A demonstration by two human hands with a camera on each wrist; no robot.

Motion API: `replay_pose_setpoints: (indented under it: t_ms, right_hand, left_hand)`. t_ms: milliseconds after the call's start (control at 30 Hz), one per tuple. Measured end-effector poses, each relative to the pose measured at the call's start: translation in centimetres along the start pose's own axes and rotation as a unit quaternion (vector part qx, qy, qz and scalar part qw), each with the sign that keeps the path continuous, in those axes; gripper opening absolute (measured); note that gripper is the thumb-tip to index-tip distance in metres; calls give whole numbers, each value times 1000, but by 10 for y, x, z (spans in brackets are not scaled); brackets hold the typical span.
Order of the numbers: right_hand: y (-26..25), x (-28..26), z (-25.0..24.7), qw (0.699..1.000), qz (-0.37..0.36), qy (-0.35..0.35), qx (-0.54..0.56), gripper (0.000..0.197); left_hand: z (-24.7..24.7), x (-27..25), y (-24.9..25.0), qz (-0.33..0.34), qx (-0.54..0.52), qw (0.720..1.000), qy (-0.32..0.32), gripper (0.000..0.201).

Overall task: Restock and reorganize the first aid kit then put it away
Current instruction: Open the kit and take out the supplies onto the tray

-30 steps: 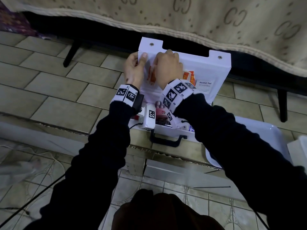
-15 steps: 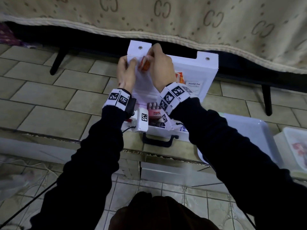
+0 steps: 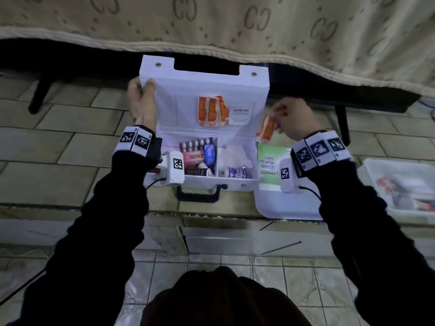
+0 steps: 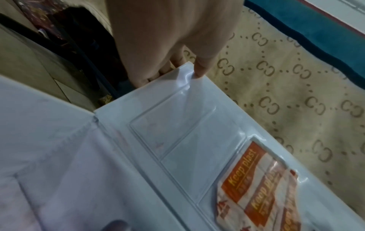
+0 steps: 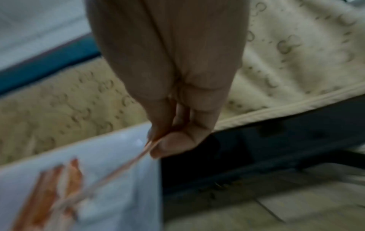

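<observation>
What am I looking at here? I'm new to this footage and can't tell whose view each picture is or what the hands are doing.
There is no machine here: a person in dark sleeves works with bare hands and wears cameras. The wide picture comes from a camera on the head, looking down. The two close pictures come from cameras strapped to each wrist, looking along the fingers.

On the tiled floor, in front of a bed, stands an open white first aid kit. Its tray holds a pink Bacidin box and small bottles. Orange Keep plast bandage packets sit in a clear sleeve inside the raised lid.

The left hand grips the lid's top corner, thumb on the clear sleeve. The right hand pinches an orange bandage strip just right of the kit, above a white bin holding a green leaflet.
</observation>
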State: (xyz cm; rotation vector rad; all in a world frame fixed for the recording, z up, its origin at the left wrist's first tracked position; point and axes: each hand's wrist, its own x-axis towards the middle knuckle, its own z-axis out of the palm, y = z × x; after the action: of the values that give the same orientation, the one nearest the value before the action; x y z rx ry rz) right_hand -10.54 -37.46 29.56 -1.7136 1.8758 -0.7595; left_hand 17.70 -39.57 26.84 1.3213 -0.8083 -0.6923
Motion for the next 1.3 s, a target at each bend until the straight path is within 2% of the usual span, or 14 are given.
replay_pose_setpoints:
  t_ms: [133, 233, 467, 533, 633, 700, 767, 900, 1000, 1067, 1133, 1167, 1233, 1300]
  right_hand:
    - [49, -15, 16, 989, 91, -70, -89, 30]
    - [61, -19, 25, 989, 101, -61, -85, 12]
    - [56, -17, 26, 981, 120, -79, -130, 21]
    - [43, -16, 24, 987, 80, 8, -140, 23]
    - [4, -17, 26, 976, -130, 138, -109, 30]
    - [-24, -17, 36, 950, -260, 135, -110, 34]
    - [-43, -14, 48, 926, -328, 116, -148, 42]
    - [-52, -16, 64, 924, -269, 19, -270, 60]
    - [-52, -19, 67, 937, -248, 35, -243, 61]
    - [-53, -15, 66, 952, -236, 40, -191, 60]
    - [-53, -7, 65, 955, -231, 19, -184, 55]
    - [-52, -3, 65, 955, -227, 9, -188, 52]
    - [-53, 4, 66, 959, -215, 6, -183, 48]
    - [-56, 7, 67, 969, -194, 5, -151, 43]
  left_hand:
    - [4, -3, -1, 19, -1, 1000, 22, 4]
    - [6, -3, 0, 15, 3, 999, 28, 5]
    - [4, -1, 1, 10, 8, 1000, 22, 18]
    - [3, -2, 2, 12, 20, 999, 23, 18]
    - [3, -2, 2, 9, 33, 999, 23, 7]
    - [3, -2, 2, 8, 34, 999, 21, 6]
    - [4, -3, 3, 7, 26, 999, 21, 8]
    - [2, -1, 6, 5, 52, 999, 15, 24]
    - [-1, 0, 8, -3, 53, 999, 5, 22]
    - [-3, -2, 10, 38, 75, 996, 31, 30]
    - [-3, -10, 15, 147, 154, 975, 67, 29]
    - [-1, -16, 18, 202, 190, 960, 47, 25]
    - [7, -26, 25, 267, 257, 926, -72, 21]
    - [14, -34, 27, 283, 348, 877, -174, 27]
